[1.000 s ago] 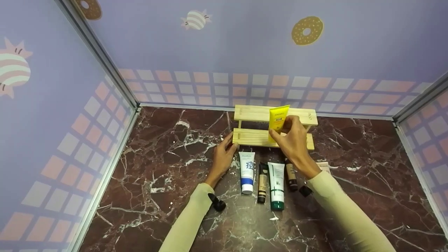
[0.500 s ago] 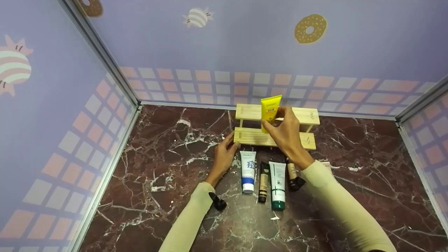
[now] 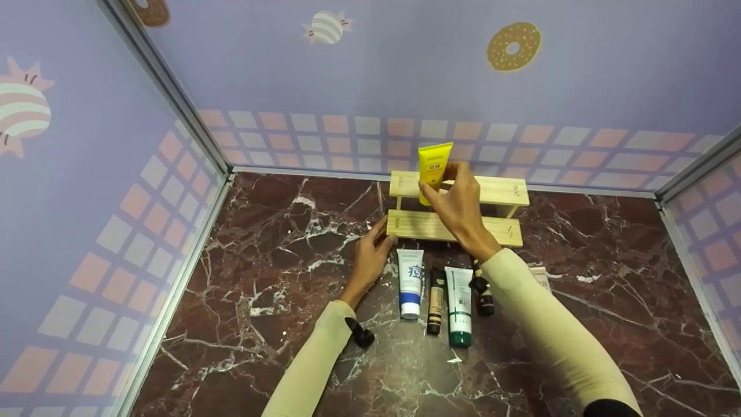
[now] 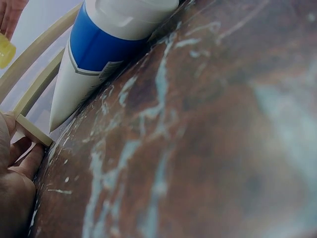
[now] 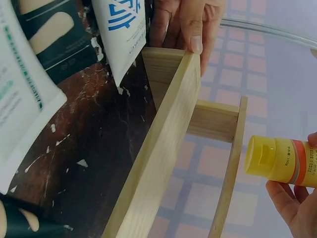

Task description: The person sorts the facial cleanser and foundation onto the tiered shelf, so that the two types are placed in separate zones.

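Note:
My right hand (image 3: 457, 200) holds a yellow squeeze tube (image 3: 433, 165) cap down, its crimped end up. In the right wrist view the tube's flip cap (image 5: 260, 154) points toward the upper step, with a gap between them. A two-step wooden rack (image 3: 419, 226) stands against the back wall. My left hand (image 3: 370, 258) grips the left end of its lower step, thumb on top in the right wrist view. Just in front of the rack lies a white tube with a blue band (image 3: 410, 284); its blue band and white cap loom large in the left wrist view.
Right of the blue-banded tube lie a black-and-beige tube (image 3: 435, 301), a white tube with a green cap (image 3: 459, 307) and a dark tube (image 3: 485, 298). A pale pack (image 3: 539, 275) is partly hidden by my right sleeve. Purple panels (image 3: 370, 75) enclose the marbled tabletop (image 3: 278, 289).
My right hand has carried the yellow tube up, back and left, from over the lower step to over the upper step. My left hand keeps its place on the rack.

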